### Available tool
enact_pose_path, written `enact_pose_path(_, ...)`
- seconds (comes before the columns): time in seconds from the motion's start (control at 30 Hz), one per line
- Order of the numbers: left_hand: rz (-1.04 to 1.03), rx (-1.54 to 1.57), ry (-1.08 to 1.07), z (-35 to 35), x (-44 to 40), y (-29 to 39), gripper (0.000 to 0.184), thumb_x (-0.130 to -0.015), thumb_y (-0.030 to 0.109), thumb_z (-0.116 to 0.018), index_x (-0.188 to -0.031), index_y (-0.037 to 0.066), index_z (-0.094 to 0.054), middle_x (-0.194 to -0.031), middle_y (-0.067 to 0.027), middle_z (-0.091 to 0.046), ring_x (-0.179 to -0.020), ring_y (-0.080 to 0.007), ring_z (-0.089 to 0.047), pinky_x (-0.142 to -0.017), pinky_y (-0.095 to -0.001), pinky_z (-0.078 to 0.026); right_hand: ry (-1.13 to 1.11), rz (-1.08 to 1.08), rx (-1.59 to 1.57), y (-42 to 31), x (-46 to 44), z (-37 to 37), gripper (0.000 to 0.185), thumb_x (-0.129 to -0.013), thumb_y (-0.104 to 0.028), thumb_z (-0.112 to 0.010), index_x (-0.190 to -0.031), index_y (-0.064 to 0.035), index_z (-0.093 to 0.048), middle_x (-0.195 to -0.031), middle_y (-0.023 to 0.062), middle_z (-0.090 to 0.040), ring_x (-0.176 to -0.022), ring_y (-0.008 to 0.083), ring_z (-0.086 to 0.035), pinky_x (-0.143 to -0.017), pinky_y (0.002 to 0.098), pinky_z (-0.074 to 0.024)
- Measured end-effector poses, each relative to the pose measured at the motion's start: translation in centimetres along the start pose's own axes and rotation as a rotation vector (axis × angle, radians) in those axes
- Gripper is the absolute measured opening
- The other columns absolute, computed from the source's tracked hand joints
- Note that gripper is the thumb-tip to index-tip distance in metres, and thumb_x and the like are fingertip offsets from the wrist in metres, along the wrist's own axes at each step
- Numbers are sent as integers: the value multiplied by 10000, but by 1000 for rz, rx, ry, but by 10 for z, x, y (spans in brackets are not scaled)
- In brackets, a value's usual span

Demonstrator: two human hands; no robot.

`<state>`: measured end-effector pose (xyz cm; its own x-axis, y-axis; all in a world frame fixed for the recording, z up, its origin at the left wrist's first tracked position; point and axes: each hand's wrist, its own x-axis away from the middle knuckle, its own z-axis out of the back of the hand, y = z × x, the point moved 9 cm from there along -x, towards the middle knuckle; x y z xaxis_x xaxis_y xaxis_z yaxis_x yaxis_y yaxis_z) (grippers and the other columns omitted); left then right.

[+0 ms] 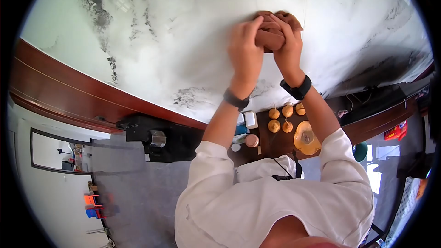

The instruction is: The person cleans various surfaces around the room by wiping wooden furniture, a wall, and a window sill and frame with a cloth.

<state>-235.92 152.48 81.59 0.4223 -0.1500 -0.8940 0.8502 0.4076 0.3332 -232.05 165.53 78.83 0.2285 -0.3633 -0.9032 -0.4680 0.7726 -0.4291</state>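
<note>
A large glossy white panel with grey-black marbling (183, 27) fills the upper field. Along its lower left edge runs a reddish-brown wooden border (92, 85). A dark wooden top (279, 143) lies below the panel, between the forearms, with a black boxy appliance (183, 142) to its left.

The item in hand is a brown cloth (270, 40), bunched into a thick, folded wad with a rounded lower lobe and loose folds at the upper right. It sits over the panel, right of centre in the view; the exact contact line is hidden beneath it. The left hand (245, 50), slightly blurred, grasps the cloth from the left; the right hand (289, 48) grasps it from the right. The thumbs converge over the folds.

Bare panel extends left, right and above the hands. The lower limit is near the forearms, where a gold scalloped dish (302, 146) and five tan gourds (274, 126) stand on the wooden top. A black wristband (297, 88) encircles the right wrist.
</note>
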Motion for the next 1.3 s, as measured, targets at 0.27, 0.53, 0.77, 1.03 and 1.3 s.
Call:
enact_pose_path(0.27,-6,50,-95,11,53,-48,484,-684,-101,-665,-1113,123,-685,-980,-43,-651,-912,-265,-636,-691,-369,-555,-94,-165,33,18,77,-32,434,-788,73,-650,-1182,-105,-678,-1193,154,-617,-1131,333,-576,-945,385,-478)
enact_pose_path(0.53,103,60,-151,74,86,-123,480,-694,-104,-660,-1107,140,-692,-967,-62,-667,-864,-298,-658,-701,-379,-543,-176,-190,84,-33,127,-99,427,-769,80,-671,-1158,-94,-687,-1195,131,-598,-1182,327,-541,-997,396,-440)
enact_pose_path(0.77,157,84,-113,157,84,-186,470,-714,-96,-651,-1120,136,-688,-989,-83,-670,-893,-315,-662,-742,-387,-548,-189,-60,114,-102,138,-172,406,-769,60,-673,-1141,-98,-706,-1207,130,-611,-1178,320,-559,-993,403,-448)
enact_pose_path(1.03,121,13,36,259,59,-233,479,-715,-87,-651,-1144,126,-670,-1024,-87,-669,-932,-325,-653,-772,-391,-542,-187,122,45,-196,120,-251,461,-688,23,-705,-1123,-129,-719,-1170,108,-644,-1108,309,-605,-888,378,-520)
enact_pose_path(1.3,83,-120,184,386,-1,-268,414,-761,-26,-653,-1157,95,-656,-1047,-110,-654,-969,-332,-649,-814,-396,-537,-231,194,-55,-303,82,-350,504,-694,-49,-723,-1180,-176,-690,-1162,72,-635,-1035,273,-631,-754,354,-574)
